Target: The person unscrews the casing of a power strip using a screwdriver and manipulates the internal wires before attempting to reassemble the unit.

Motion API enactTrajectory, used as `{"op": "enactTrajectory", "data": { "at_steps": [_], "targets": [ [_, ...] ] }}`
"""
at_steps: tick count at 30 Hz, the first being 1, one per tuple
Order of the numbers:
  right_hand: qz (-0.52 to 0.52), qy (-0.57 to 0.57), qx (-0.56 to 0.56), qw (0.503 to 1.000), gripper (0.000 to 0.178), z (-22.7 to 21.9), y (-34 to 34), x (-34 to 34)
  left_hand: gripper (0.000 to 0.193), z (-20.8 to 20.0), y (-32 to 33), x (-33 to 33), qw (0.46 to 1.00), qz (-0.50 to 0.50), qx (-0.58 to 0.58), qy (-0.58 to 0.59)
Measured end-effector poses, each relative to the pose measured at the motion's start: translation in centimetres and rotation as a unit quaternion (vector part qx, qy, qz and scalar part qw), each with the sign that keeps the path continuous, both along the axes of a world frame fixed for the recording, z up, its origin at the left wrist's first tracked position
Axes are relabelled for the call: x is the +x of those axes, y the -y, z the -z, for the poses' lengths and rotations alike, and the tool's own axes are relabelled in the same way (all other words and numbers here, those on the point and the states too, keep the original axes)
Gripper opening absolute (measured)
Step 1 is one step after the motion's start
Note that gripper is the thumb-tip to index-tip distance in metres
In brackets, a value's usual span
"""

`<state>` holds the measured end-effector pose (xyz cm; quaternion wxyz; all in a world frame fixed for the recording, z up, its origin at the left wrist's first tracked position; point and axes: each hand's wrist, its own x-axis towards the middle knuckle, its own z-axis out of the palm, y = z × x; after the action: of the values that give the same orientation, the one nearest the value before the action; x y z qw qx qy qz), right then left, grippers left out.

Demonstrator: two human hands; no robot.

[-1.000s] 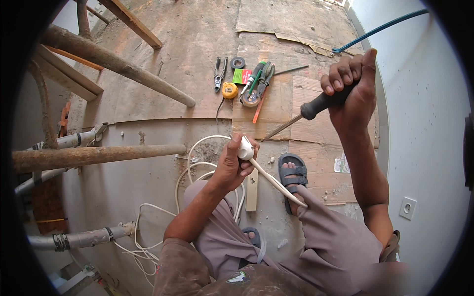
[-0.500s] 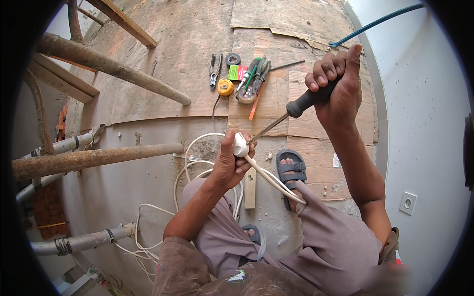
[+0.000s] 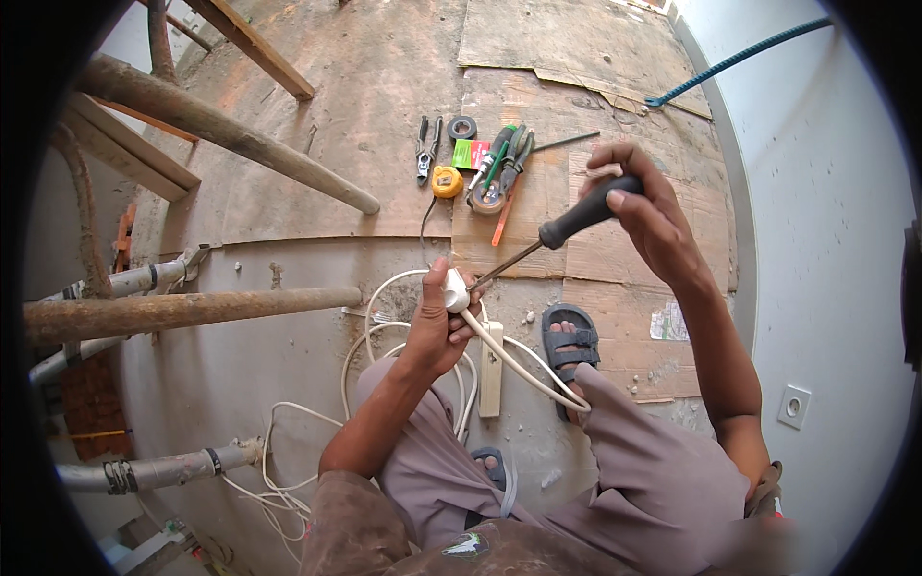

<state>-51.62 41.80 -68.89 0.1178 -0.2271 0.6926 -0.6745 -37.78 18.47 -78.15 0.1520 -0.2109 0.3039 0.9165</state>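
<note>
My left hand (image 3: 435, 331) is closed round a white electrical plug (image 3: 454, 291), held up in front of my knees. A thick cream cable (image 3: 523, 360) runs out of the plug and curves toward my right leg. With my right hand (image 3: 655, 226) I hold the black handle of a screwdriver (image 3: 576, 219) at its butt end, thumb against it and some fingers raised. The screwdriver slants down to the left, its tip at the side of the plug; fingers of my left hand partly hide that spot.
On cardboard ahead lie pliers (image 3: 428, 151), black tape (image 3: 462, 128), a yellow tape measure (image 3: 447, 181) and several hand tools (image 3: 504, 158). Rusty poles (image 3: 230, 309) jut in from the left. A cream power strip (image 3: 491, 374) and coiled cable (image 3: 288, 492) lie on the floor. A wall socket (image 3: 793, 407) is at right.
My right hand has come down and its grip has loosened from a fist to fingers partly lifted off the handle. The screwdriver now slants less steeply. The plug stays in my left hand.
</note>
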Motion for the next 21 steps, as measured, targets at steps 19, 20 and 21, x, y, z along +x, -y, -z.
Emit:
{"op": "enactTrajectory", "data": {
  "at_steps": [19, 20, 21],
  "targets": [
    [-0.174, 0.091, 0.268, 0.943, 0.054, -1.7, -3.7, 1.0, 0.049, -0.7, 0.2, 0.6, 0.992, 0.065, -0.105, 0.033],
    [-0.15, 0.078, 0.234, 0.957, 0.05, -1.8, -3.7, 1.1, 0.049, -0.6, 0.2, 0.6, 0.992, 0.061, -0.105, 0.03],
    [-0.127, 0.068, 0.2, 0.969, 0.047, -1.7, -3.3, 1.7, 0.049, -0.6, 0.2, 0.7, 0.992, 0.058, -0.104, 0.03]
  ]
}}
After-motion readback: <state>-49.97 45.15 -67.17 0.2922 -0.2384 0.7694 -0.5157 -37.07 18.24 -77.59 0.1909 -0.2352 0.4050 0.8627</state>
